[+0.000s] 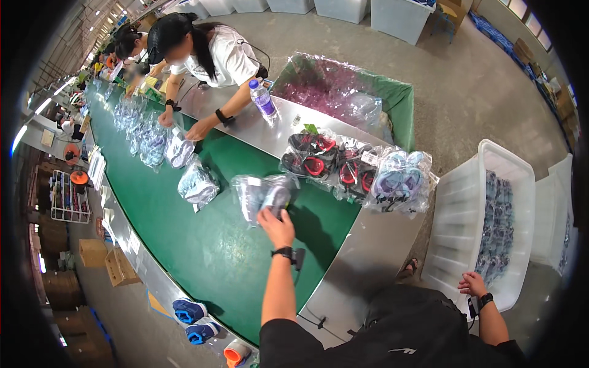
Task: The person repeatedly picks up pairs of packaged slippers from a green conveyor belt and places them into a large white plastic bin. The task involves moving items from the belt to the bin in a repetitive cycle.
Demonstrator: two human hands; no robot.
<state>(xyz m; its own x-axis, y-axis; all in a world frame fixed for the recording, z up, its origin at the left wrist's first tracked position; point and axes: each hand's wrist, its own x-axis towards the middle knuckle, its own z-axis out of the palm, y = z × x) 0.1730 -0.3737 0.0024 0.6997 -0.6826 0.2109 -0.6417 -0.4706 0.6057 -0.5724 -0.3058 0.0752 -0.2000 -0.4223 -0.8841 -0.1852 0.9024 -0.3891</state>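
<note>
My left hand [277, 228] is closed on the near side of a clear plastic bag of shoes [275, 195], over the green conveyor belt [159, 211]. The bag is slightly blurred; grey and pale shoes show through it. Out to the right, my right hand [472, 284] holds nothing, its fingers loosely bent and a little apart. It is beside the rim of a white plastic tub [475, 202] with rows of bagged shoes [494, 224] inside. Across the belt, a co-worker's hands [191, 130] touch another bagged pair [178, 148].
More bagged shoes [198, 183] lie along the belt. On the metal ledge are bagged black-and-red shoes [313, 156], bagged light-blue shoes [400, 178] and a purple-labelled bottle [262, 98]. A green-lined bin [402, 110] stands behind. Loose blue shoes [189, 310] sit on the left edge.
</note>
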